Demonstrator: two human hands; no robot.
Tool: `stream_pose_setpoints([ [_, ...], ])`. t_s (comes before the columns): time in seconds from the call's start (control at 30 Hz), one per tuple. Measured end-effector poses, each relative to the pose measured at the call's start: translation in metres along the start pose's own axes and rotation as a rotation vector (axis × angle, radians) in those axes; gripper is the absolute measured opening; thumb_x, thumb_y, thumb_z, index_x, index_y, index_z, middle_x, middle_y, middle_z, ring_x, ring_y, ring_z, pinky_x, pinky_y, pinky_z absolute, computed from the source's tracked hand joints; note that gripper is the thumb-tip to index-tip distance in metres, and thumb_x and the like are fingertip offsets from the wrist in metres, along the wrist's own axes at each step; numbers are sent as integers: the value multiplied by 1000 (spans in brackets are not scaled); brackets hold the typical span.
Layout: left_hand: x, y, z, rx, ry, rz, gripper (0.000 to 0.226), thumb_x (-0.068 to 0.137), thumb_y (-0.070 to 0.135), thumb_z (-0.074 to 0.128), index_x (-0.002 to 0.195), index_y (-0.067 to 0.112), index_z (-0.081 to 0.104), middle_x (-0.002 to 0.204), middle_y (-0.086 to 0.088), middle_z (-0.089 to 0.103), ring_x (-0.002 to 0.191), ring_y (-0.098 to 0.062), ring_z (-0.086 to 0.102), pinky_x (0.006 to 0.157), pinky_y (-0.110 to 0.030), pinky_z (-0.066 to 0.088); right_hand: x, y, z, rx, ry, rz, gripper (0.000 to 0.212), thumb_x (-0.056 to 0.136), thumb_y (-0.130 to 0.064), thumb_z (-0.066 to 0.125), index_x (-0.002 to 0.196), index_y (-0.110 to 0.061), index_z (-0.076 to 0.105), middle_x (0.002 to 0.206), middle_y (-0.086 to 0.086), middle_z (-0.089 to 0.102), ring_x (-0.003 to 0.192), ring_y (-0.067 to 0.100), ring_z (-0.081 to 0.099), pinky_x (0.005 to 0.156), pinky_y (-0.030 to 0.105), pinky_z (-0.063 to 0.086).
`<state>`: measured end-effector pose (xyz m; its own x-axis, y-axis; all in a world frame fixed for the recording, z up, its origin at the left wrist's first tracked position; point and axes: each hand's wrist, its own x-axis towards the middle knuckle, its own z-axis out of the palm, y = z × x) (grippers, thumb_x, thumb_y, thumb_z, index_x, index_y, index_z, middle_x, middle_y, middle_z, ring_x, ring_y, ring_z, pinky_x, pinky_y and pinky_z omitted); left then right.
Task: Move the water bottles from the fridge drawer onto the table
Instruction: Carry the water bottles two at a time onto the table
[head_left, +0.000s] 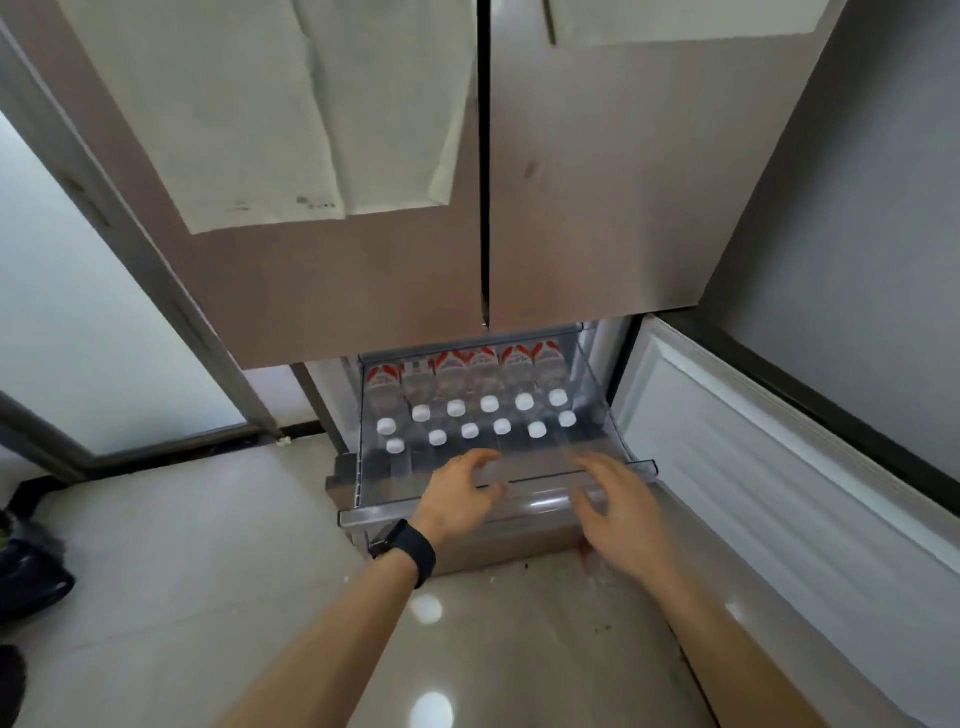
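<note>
Clear plastic drawer (641, 466) stands pulled out at the foot of the fridge (363, 291), packed with white-capped water bottles (488, 404) in two rows. The left hand (462, 493) and right hand (621, 512) hover at its front edge, fingers loose, holding nothing. Best to start with the nearest row, gripping one bottle per hand round the body and lifting it clear of its neighbours

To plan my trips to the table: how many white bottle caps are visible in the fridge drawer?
12 caps: six in the rear row, six in the front row, all in the drawer. The left hand and right hand may hide more at the front.
</note>
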<state>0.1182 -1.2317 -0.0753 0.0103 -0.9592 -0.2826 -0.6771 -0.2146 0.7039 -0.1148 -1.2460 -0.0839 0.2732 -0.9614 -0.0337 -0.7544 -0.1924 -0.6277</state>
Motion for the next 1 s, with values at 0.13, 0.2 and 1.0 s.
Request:
stream_pose_setpoints([
  [0.13, 62, 4, 18, -135, -42, -135, 44, 95, 36, 63, 137, 23, 55, 138, 6, 57, 126, -18, 53, 105, -32, 42, 58, 9, 0, -7, 2, 43, 40, 93, -21, 60, 133, -17, 59, 136, 2, 58, 125, 22, 53, 103, 28, 37],
  [0.2, 94, 5, 26, -208, -51, -205, 36, 94, 38, 62, 127, 22, 61, 128, 5, 63, 119, -19, 57, 101, -35, 45, 86, 11, 4, 56, -51, 149, 42, 94, -23, 61, 135, -16, 56, 134, 5, 59, 123, 25, 55, 99, 29, 38],
  [1.0, 231, 23, 67, -942, 89, -542, 48, 104, 52, 41, 102, 9, 62, 100, -9, 72, 87, -24, 70, 70, -31, 57, 232, 42, 36, 891, -176, 718, 28, 104, -35, 47, 107, -11, 59, 90, 0, 68, 72, 10, 68, 61, 23, 55],
])
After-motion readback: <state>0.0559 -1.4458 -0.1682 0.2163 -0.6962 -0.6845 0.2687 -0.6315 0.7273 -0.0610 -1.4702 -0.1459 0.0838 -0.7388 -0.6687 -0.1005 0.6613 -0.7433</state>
